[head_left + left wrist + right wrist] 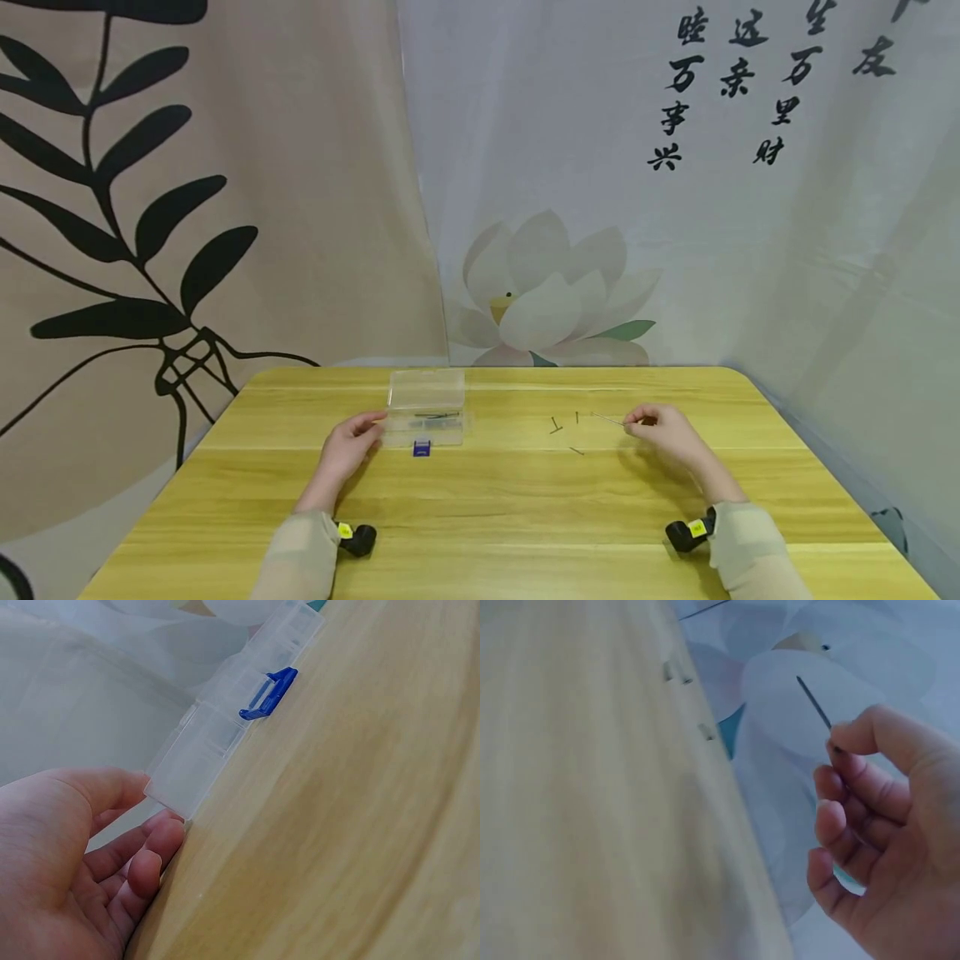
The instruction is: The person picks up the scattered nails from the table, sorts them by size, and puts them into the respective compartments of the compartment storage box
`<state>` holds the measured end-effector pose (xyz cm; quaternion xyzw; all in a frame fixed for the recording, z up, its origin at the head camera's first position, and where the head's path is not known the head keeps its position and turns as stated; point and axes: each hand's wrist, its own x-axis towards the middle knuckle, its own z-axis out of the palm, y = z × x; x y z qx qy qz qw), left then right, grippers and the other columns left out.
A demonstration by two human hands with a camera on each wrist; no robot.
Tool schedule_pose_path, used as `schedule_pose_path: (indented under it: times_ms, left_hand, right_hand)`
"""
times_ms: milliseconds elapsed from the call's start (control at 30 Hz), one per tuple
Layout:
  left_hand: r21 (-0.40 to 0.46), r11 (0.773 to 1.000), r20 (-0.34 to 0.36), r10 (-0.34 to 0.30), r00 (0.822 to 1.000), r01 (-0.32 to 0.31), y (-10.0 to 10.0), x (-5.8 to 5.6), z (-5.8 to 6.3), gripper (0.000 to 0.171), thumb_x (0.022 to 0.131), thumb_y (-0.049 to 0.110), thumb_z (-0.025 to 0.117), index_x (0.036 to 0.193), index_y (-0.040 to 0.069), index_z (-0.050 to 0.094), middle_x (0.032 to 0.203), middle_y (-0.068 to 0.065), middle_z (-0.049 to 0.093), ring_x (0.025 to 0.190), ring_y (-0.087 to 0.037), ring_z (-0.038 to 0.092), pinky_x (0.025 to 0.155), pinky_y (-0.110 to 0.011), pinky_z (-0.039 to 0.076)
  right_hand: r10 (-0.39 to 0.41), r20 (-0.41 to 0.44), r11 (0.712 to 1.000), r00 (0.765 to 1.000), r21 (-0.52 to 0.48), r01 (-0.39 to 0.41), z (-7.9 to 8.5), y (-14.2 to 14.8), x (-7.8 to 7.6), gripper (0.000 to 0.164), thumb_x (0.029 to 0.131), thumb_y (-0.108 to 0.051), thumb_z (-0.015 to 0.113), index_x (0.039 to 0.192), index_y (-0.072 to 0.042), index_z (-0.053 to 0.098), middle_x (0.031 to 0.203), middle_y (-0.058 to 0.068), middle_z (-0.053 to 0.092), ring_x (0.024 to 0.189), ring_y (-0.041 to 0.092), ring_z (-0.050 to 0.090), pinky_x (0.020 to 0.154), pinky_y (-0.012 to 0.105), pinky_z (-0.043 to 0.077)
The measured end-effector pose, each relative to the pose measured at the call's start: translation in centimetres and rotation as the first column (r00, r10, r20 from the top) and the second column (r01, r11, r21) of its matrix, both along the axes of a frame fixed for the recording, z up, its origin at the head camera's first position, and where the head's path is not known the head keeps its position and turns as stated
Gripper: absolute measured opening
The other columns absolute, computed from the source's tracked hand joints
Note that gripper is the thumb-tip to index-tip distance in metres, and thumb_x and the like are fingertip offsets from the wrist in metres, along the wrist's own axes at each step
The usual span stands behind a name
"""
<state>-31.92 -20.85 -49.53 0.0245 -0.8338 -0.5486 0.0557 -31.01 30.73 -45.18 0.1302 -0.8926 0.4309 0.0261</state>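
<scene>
In the head view, a clear plastic box point(426, 433) with a blue latch point(422, 448) stands with its lid point(427, 389) raised. Several thin dark pieces, like nails, lie inside it. My left hand point(351, 448) holds the box's left end, thumb on one side of the corner and fingers on the other, as the left wrist view shows. Over the right part of the table my right hand point(667, 429) pinches a thin nail point(814, 703) between thumb and forefinger, its point angled out and away. Its other fingers are loosely curled.
Several small loose nails point(556, 430) lie scattered on the wooden table point(487, 517) between the box and my right hand. Behind the table's far edge hangs a printed cloth point(562, 183) with a lotus and black characters.
</scene>
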Motion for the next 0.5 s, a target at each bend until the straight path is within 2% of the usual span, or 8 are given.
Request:
schedule_pose_path:
  times_ms: [233,500]
  left_hand:
    - [-0.002,1.0,0.002,0.007,1.0,-0.007,0.1,-0.1,0.0,0.032,0.098,0.018,0.059,0.127,0.006,0.064,0.1,-0.013,0.064,0.076,-0.018,0.06,0.057,-0.027,0.048]
    - [-0.014,1.0,0.001,0.005,1.0,-0.005,0.0,-0.1,0.0,0.033,0.098,0.019,0.059,0.128,0.007,0.063,0.1,-0.012,0.064,0.076,-0.017,0.06,0.058,-0.028,0.049]
  right_hand:
    - [0.016,-0.027,1.0,1.0,-0.009,-0.016,2.2,-0.3,0.8,0.021,0.094,-0.019,0.065,0.102,0.0,0.066,0.095,0.005,0.063,0.083,0.019,0.053,0.071,0.031,0.046]
    - [0.054,-0.04,0.997,0.998,-0.049,-0.056,3.0,-0.9,1.2,0.019,0.092,-0.018,0.067,0.1,0.0,0.067,0.094,0.007,0.063,0.08,0.019,0.054,0.069,0.029,0.048]
